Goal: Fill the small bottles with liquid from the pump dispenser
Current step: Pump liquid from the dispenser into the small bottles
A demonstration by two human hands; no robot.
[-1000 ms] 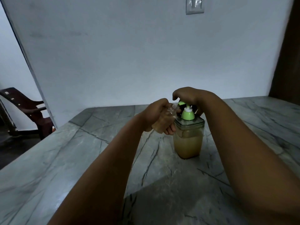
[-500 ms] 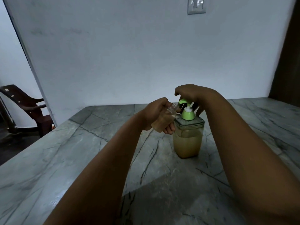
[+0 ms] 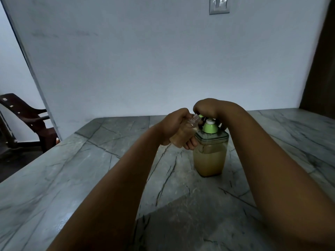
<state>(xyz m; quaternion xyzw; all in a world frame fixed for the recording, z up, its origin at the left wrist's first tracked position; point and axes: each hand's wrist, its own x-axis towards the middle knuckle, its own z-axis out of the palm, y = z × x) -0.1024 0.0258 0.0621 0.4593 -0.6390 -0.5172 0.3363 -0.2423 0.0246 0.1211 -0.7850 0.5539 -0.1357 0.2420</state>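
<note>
A square clear pump dispenser (image 3: 210, 156) with a green pump collar stands on the grey marble table (image 3: 90, 178), partly filled with yellowish liquid. My left hand (image 3: 175, 127) grips a small clear bottle (image 3: 183, 134), tilted with its open mouth at the green spout. The bottle holds some yellowish liquid. My right hand (image 3: 208, 109) lies over the pump head and presses it down, fingers curled over the top. The spout tip is mostly hidden behind the bottle's neck and my fingers.
The table runs up to a white wall with a switch plate (image 3: 219, 5). A dark brown chair (image 3: 23, 120) stands off the table's left side. A dark door edge (image 3: 319, 69) is at the right.
The pump head rose half a second ago and is now pressed down again under my right hand. My left hand keeps the bottle at the spout.
</note>
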